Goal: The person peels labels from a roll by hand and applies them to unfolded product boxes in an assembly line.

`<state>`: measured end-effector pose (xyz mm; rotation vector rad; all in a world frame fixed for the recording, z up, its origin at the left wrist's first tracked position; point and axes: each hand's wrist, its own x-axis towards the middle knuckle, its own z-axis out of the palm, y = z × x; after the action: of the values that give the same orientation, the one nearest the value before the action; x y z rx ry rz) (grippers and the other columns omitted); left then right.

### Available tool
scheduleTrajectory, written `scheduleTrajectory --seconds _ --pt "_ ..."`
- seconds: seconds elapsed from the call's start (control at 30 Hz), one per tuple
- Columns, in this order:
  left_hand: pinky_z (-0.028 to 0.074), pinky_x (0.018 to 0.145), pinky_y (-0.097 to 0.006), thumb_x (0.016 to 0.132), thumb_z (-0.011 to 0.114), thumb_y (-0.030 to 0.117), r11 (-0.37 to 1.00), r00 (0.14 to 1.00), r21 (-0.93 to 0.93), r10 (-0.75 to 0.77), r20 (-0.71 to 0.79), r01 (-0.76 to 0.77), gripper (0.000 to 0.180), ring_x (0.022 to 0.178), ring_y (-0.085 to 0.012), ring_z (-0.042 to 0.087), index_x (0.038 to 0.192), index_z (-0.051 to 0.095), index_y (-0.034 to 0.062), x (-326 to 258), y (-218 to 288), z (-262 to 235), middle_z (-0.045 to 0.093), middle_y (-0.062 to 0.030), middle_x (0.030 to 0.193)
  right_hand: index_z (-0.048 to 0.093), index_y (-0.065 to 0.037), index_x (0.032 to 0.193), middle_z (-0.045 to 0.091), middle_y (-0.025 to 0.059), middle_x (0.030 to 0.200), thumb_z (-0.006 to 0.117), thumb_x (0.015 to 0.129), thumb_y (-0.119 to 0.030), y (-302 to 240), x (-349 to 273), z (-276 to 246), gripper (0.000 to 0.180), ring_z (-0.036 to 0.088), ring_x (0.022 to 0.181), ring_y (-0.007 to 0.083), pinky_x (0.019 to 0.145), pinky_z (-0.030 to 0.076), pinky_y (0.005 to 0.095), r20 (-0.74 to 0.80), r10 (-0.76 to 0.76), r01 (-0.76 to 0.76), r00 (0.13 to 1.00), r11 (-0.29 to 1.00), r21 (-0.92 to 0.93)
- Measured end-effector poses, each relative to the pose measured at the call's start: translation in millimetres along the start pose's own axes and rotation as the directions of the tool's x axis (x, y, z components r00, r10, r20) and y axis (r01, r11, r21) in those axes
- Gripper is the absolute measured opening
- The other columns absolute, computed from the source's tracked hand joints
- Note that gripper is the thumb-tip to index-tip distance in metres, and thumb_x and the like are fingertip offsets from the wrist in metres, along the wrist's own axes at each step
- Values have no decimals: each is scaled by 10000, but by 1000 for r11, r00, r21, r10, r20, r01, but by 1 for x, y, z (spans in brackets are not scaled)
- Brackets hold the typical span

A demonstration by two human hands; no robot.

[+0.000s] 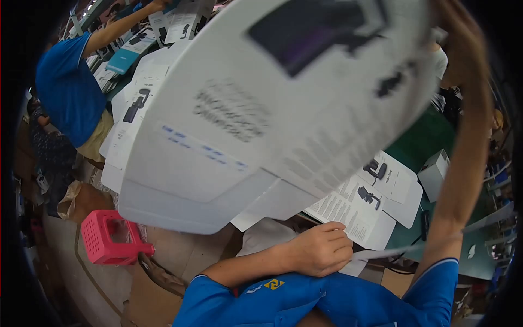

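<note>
My right hand (456, 27) is raised high at the upper right, shut on a large white flat carton sheet (261, 109). The sheet is blurred, fills most of the view and has dark printed patches and lines of text. My left hand (320, 249) sits low in the middle with its fingers curled on the near edge of a white printed sheet (354, 210). That sheet lies on a pile of similar sheets showing a small black device picture, on the green table (427, 136).
A co-worker in a blue shirt (68, 92) reaches over more white sheets (131, 109) at the far left. A pink plastic stool (111, 237) stands on the cardboard-covered floor. A small white box (436, 173) sits at the right, a teal box (122, 60) far back.
</note>
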<state>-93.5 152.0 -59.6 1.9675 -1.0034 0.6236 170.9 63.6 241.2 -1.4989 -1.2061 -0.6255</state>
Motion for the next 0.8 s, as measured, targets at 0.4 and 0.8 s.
scheduleTrajectory --seconds 0.4,0.8 --pt "497 969 -417 792 689 82 991 990 -77 -117 -73 111 101 897 -260 653 807 601 33 -4 3 -18 679 -100 1007 378 -47 1483 343 241 1540 687 782 -222 88 -163 167 786 291 1446 410 1188 257 476 618 83 -10 782 993 -121" --pt "494 984 -429 772 711 89 996 999 -78 -53 -6 52 128 930 -254 654 843 619 34 18 6 5 676 -112 1021 508 -55 1332 463 142 1466 667 818 -96 51 -237 140 539 395 1409 308 1177 300 498 841 -173 365 513 931 -32"
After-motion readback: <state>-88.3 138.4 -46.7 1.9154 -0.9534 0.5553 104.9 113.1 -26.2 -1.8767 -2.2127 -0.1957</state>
